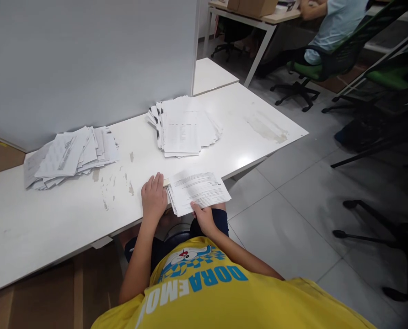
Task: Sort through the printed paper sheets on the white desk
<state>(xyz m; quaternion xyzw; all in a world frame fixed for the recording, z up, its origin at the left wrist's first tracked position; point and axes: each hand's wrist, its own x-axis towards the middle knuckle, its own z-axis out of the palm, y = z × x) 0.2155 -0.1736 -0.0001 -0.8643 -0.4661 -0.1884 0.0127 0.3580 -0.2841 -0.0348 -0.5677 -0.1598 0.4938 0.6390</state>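
A small stack of printed paper sheets (200,189) sits at the front edge of the white table, partly jutting past it. My right hand (204,218) grips the stack's near edge, thumb on top and the other fingers hidden underneath. Beside the stack's left end, my left hand (154,196) lies on the table with its fingers stretched out. A small cream-coloured piece (166,182) shows between that hand and the sheets; its kind is unclear. Farther back is a thick, fanned pile of papers (181,130). Another loose paper pile (75,155) lies to the left.
The white table (131,183) has grey scuff marks and backs onto a grey partition (87,59). Cardboard boxes (42,297) stand underneath. Green-seated office chairs (307,68) are at the right. A person in a light blue shirt (343,23) sits at another desk.
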